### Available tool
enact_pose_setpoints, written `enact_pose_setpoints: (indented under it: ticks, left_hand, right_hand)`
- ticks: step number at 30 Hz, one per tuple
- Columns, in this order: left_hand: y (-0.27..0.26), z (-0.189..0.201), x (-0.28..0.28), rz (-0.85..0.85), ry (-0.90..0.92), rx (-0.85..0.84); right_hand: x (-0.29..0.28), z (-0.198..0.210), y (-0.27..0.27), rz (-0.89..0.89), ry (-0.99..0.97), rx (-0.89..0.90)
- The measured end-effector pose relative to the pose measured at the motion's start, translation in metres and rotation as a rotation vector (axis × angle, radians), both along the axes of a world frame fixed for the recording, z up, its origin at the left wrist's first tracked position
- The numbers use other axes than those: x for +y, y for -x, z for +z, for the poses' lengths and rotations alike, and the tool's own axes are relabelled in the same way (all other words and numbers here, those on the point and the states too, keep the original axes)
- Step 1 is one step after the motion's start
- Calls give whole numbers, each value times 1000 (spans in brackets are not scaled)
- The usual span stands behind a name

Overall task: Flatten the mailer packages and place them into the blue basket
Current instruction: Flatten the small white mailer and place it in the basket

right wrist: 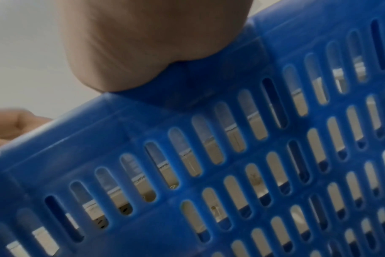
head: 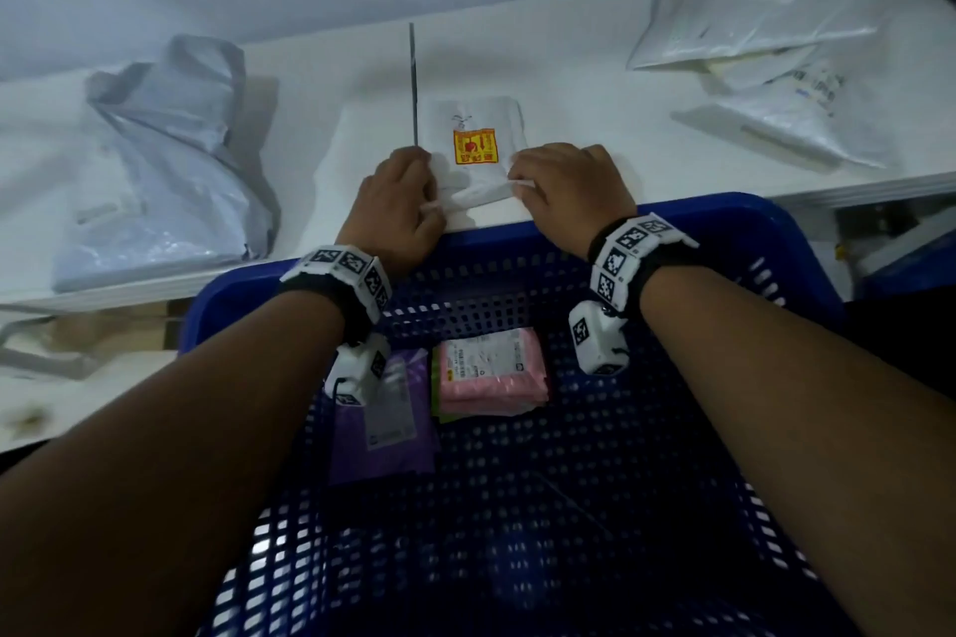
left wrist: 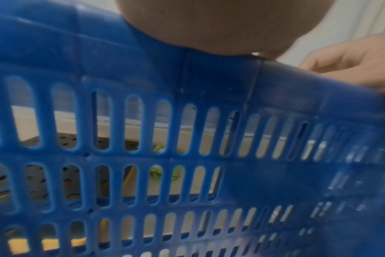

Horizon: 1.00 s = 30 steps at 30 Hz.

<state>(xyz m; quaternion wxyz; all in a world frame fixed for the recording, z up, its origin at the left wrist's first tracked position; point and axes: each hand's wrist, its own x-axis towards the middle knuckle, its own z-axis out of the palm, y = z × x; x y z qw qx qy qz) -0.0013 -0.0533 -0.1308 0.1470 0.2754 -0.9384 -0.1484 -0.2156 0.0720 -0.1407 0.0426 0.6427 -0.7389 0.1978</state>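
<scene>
A small white mailer (head: 473,140) with a yellow and red label lies on the white table just beyond the blue basket (head: 734,243). My left hand (head: 401,207) pinches its near left edge and my right hand (head: 566,186) pinches its near right edge, fingers curled. Both wrists hang over the basket's far rim. In the left wrist view the heel of my left hand (left wrist: 200,26) rests on the blue basket rim (left wrist: 220,73); the right wrist view shows my right hand (right wrist: 147,43) on the basket rim (right wrist: 187,97). A pink mailer (head: 491,370) and a purple mailer (head: 383,429) lie inside the basket.
A crumpled grey mailer (head: 165,160) sits on the table at the left. Several white mailers (head: 765,57) are piled at the back right. A thin dark rod (head: 413,83) stands up behind my left hand. The table edge runs along the basket's far side.
</scene>
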Motion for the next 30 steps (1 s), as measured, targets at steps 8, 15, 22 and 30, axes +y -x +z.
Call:
enact_pose_setpoints:
  ticks: [8,15,22,30]
  left_hand:
    - [2,-2,-4,54,-53,69]
    - [2,-5,-3,48,-23,89]
    - [5,1,-2,109,-75,120]
    - [5,1,0,128,-92,144]
  right_hand:
    - [1,2,0,-41,-46,-34]
    - [3,16,-1,-64,-138,-221]
    - [0,19,4,-158,-136,-513]
    - [-3,13,8,-151,-140,-479]
